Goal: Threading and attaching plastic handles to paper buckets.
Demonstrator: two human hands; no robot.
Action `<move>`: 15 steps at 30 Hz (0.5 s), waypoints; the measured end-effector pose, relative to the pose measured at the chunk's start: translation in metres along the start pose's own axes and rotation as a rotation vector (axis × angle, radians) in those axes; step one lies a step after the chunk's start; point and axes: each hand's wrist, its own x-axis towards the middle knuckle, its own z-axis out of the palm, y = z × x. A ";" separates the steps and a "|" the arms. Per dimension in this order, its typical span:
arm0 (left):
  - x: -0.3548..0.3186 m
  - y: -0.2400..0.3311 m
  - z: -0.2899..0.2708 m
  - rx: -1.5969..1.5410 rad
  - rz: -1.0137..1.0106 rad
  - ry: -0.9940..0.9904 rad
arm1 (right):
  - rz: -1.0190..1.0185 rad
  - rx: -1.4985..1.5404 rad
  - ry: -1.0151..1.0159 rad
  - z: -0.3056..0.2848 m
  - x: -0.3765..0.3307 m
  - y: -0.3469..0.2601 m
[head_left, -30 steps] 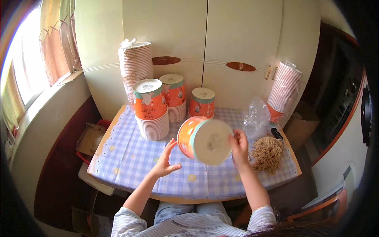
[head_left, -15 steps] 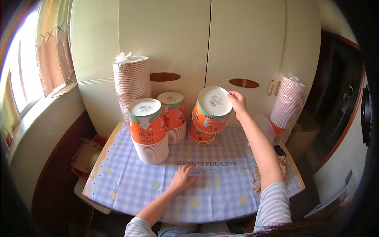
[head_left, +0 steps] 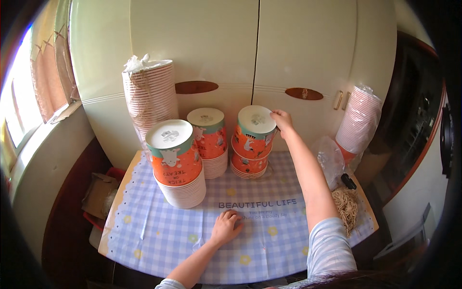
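My right hand (head_left: 283, 121) grips the right rim of an upside-down orange and green paper bucket (head_left: 251, 139) by its white base. This bucket sits upright over another orange paper bucket (head_left: 248, 165), whose upper part it hides. Left of them stands a stack of upside-down buckets (head_left: 211, 139) with white rims nested below. Nearer to me is a larger-looking stack of the same paper buckets (head_left: 174, 161). My left hand (head_left: 227, 227) lies on the checked tablecloth (head_left: 192, 250) with fingers apart and loosely bent, holding nothing.
At the back left rises a tall plastic-wrapped stack of buckets (head_left: 154, 94). Another wrapped stack (head_left: 357, 115) leans at the back right, beside a clear plastic bag (head_left: 331, 159). A bundle of twine (head_left: 345, 207) and a small black object (head_left: 348, 181) lie by the right edge. Cupboard doors (head_left: 202, 38) close off the back.
My right hand has come down slightly with the bucket, which now stands straighter on the one beneath. The left hand stays on the cloth. The whole view has shifted a little.
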 end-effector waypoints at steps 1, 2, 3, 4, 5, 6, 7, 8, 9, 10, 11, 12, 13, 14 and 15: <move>0.000 0.000 0.000 0.000 0.000 -0.003 | 0.028 0.004 -0.005 -0.002 0.001 0.006; 0.000 0.000 0.001 0.001 -0.001 -0.007 | 0.032 0.002 -0.001 -0.004 0.003 0.012; 0.001 0.002 -0.001 -0.002 0.000 -0.012 | 0.039 0.011 -0.003 -0.005 0.004 0.019; 0.001 0.004 -0.003 -0.003 -0.016 -0.014 | 0.047 0.021 -0.008 -0.006 0.004 0.025; 0.001 0.005 -0.004 -0.004 -0.032 -0.016 | 0.053 0.020 -0.006 -0.006 0.004 0.031; 0.002 0.006 -0.004 -0.006 -0.034 -0.021 | 0.076 0.059 0.002 -0.005 0.003 0.037; 0.002 0.006 -0.004 -0.010 -0.026 -0.009 | 0.098 0.100 0.007 -0.002 0.000 0.039; 0.002 0.006 -0.005 -0.014 -0.019 0.003 | 0.103 0.101 0.006 -0.001 -0.001 0.040; 0.003 0.006 -0.005 -0.013 -0.023 -0.001 | 0.125 0.068 0.023 -0.001 -0.003 0.041; 0.003 0.005 -0.005 -0.012 -0.018 -0.007 | 0.146 0.034 0.041 0.000 -0.005 0.042; 0.003 0.005 -0.005 -0.012 -0.010 -0.015 | 0.150 0.034 0.042 -0.001 -0.006 0.043; 0.003 0.005 -0.005 -0.013 -0.012 -0.019 | 0.140 0.028 0.040 -0.001 -0.007 0.043; 0.003 0.004 -0.004 -0.014 -0.018 -0.019 | 0.129 0.021 0.038 -0.003 -0.006 0.044; 0.003 0.004 -0.004 -0.015 -0.024 -0.018 | 0.132 0.021 0.041 -0.003 -0.004 0.047; 0.003 0.005 -0.004 -0.015 -0.023 -0.020 | 0.110 -0.008 0.035 -0.003 -0.001 0.051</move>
